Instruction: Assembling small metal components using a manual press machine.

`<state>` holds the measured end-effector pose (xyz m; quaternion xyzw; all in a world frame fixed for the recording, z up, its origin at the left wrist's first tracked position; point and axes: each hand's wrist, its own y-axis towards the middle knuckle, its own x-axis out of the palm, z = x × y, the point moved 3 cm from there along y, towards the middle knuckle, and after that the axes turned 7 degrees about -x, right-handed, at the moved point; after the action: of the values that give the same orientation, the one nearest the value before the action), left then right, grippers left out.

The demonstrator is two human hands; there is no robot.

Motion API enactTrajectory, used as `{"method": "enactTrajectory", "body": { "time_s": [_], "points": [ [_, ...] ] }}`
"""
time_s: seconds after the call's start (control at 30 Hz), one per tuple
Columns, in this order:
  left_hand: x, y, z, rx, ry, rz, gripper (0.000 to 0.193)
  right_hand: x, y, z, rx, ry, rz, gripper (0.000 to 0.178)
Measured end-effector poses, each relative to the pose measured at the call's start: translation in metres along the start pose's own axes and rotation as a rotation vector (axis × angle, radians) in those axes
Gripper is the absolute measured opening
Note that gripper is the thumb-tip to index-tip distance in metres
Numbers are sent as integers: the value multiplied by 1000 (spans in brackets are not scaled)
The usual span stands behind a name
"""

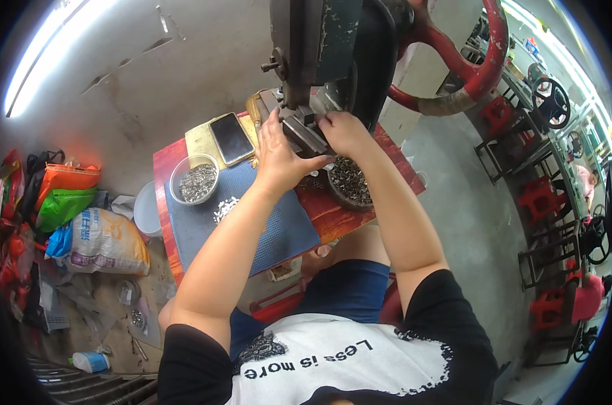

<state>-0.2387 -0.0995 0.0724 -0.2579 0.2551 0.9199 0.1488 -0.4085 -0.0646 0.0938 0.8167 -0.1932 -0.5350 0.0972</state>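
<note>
Flanking metal block (305, 137) with left hand (274, 150) spread open, right hand (347, 135) curled, hold unclear | likely heavy, stiff | best gripped by long sides

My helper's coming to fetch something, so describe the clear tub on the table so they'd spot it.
Find the red table by the machine with the red wheel. On its left side, beside the phone, the clear tub stands at a blue mat's corner. It holds small metal pieces; its see-through wall sets it apart from the dark bowl.
</note>
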Motion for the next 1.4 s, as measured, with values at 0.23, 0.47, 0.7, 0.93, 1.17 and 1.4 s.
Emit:
{"method": "enactTrajectory", "body": {
  "time_s": [0.23, 0.47, 0.7, 0.93, 1.17, 1.4],
  "points": [
    [-1, -2, 0, -128, 15, 11, 134, -153, -76, 42, -7, -508, 1431, 64],
    [1, 4, -9, -21, 38, 47, 137, -179, -47, 96, 13, -133, 1053, 72],
    [10, 66, -26, -25, 73, -91, 144, -312, 0, 59, 25, -101, 688, 39],
    [14, 81, -38, -85, -183, -206, 142, -286, -5, 75, -66, 307, 873, 24],
    [14, 81, -41, -62, -166, -180, 144, -168, -31, 96, -349, 115, 1335, 34],
    [5, 12, -11, -125, -10, -31, 143, -191, -30, 99, -133, 323, 1181, 28]
  ]
}}
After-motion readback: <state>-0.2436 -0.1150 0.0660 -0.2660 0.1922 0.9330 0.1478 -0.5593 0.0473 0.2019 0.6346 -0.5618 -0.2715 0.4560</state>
